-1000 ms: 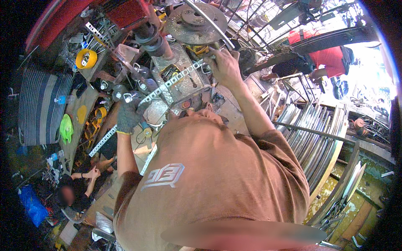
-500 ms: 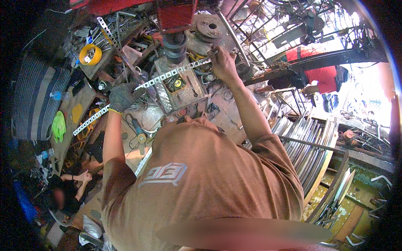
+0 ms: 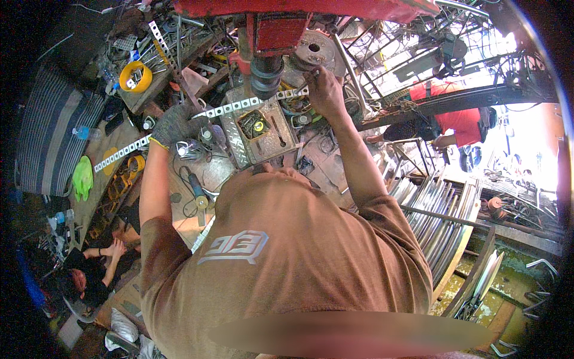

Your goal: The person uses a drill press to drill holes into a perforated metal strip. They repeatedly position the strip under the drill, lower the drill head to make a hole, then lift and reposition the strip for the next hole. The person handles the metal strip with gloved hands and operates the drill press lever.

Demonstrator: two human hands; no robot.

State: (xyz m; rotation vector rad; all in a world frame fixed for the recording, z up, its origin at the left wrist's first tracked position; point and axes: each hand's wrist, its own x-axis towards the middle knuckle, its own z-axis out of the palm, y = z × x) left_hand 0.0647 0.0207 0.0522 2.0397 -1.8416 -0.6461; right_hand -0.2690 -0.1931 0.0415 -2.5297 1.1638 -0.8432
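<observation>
A long pale metal strip [image 3: 230, 109] with a row of square-looking holes crosses a metal machine table [image 3: 269, 134], under the dark spindle [image 3: 266, 75] of a red machine [image 3: 278, 35]. My left hand [image 3: 173, 125], in a dark grey knitted glove, is closed around the strip left of the table, and the strip's free end sticks out past it. My bare right hand [image 3: 326, 93] is closed beside the strip's right end, in front of a round metal disc [image 3: 314, 49]. Its fingers are largely turned away, so what they grip is hidden.
A yellow bowl [image 3: 136, 76] of small parts stands at the far left among loose tools. An angle grinder [image 3: 196, 188] lies below my left forearm. Bundled metal rods [image 3: 439, 221] stand at right. A person [image 3: 89, 272] sits lower left; another in red [image 3: 457, 113] is at right.
The metal strip and my gloved left hand have shifted farther away, and the strip's free end has moved left. My right hand stays beside the disc. The view has tilted, showing more red machine.
</observation>
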